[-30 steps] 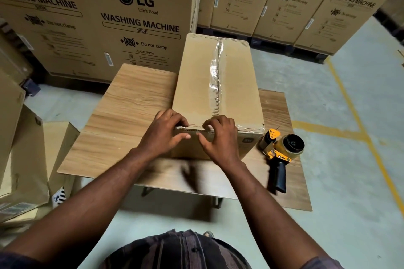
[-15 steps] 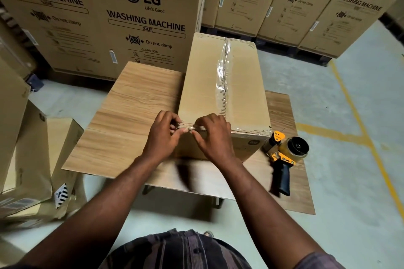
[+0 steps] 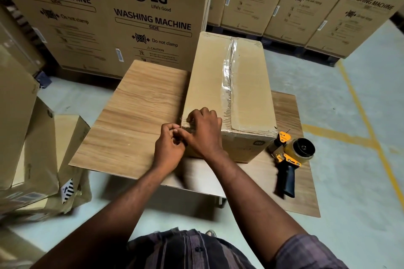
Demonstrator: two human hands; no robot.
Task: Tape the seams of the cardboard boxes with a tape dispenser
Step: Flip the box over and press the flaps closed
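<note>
At the box's (image 3: pixel 205 76) near left corner, the right hand (image 3: pixel 203 131) grips the edge, fingers bent over the top. The left hand (image 3: pixel 169 148) meets it just left of that corner, fingers curled; whether it pinches anything, I cannot tell. Tape (image 3: pixel 228 72) covers the box's top seam. The dispenser (image 3: pixel 288 155) lies right of the box.

There is just one camera. It sits on the person's head and looks forward and down. It is close to the box (image 3: pixel 209 85) on the counter (image 3: pixel 135 116). The wide lens bends the edges, and it also takes in the floor (image 3: pixel 349 181) and the big stacked boxes (image 3: pixel 109 17) farther back.
</note>
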